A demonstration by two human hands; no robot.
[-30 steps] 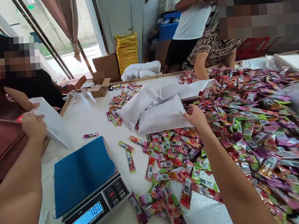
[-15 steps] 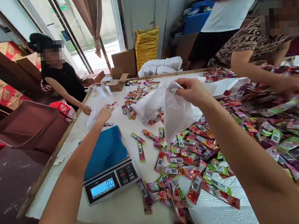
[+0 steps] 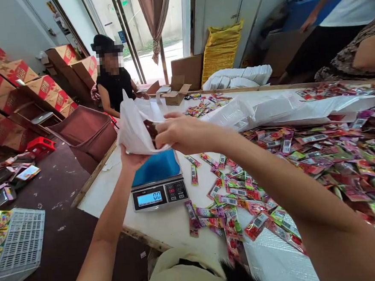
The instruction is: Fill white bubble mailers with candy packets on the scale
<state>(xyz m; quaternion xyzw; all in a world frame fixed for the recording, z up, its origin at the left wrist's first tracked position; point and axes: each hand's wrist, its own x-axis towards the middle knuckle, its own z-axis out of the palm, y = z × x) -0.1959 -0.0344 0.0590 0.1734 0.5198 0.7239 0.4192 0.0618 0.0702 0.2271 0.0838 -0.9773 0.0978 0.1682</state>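
Observation:
A white plastic bag (image 3: pixel 132 129) is held up above the far part of the scale, its mouth turned toward the right. My left hand (image 3: pixel 133 159) grips it from below, fingers mostly hidden behind it. At the mouth, my right hand (image 3: pixel 179 132) has its fingers curled at the rim. Something dark reddish shows inside the opening, too shaded to name. Below stands a digital scale (image 3: pixel 161 196) with a blue pan (image 3: pixel 165 164); its display reads 0.0. Small colourful snack sachets (image 3: pixel 239 192) lie scattered right of the scale.
More white bags (image 3: pixel 269 109) lie across the table beside a large sachet heap (image 3: pixel 342 155). An open carton (image 3: pixel 174 94) stands at the far edge. A person (image 3: pixel 114 77) sits across at the left. On the floor are a brown cloth bin (image 3: pixel 87 130) and a white crate (image 3: pixel 21 237).
My right hand has moved left from above the sachets to the white bag over the scale. My left hand has come back from the table's far left and holds the bag. The view has turned left.

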